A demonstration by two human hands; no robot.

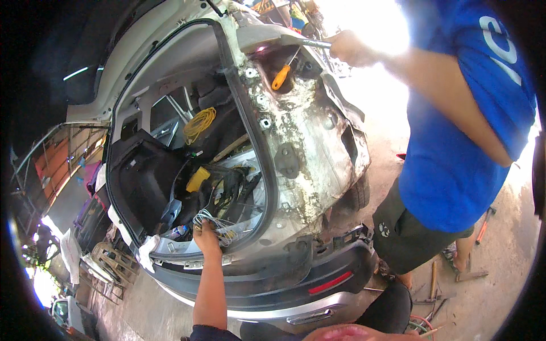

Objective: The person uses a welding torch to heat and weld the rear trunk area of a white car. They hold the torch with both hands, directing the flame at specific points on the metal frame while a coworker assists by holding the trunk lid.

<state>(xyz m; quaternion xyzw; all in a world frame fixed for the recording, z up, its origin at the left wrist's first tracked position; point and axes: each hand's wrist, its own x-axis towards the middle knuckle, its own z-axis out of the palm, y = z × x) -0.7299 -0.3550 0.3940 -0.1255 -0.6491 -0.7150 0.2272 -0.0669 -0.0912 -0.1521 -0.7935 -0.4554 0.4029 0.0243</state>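
My left hand (206, 234) reaches from the lower edge to the rear opening of a car. Its fingers are closed on a loose bundle of thin pale wire (218, 218), just above the sill. My right hand is not in view. Inside the trunk, a yellow block-like piece (197, 179) lies beyond my hand among dark parts and wiring. Farther in hangs a coil of yellow cord (199, 125). At the stripped rear corner, a co-worker's hand (352, 49) grips a hammer (307, 42). Below its head, an orange-handled screwdriver (280, 77) rests against the body.
A person in a blue shirt (455, 142) stands close on the right. The dark bumper (273, 284) runs along the car's near side. Tools, including a hammer with a red handle (485, 226), lie on the concrete floor. A wooden chair (114, 261) stands at the left.
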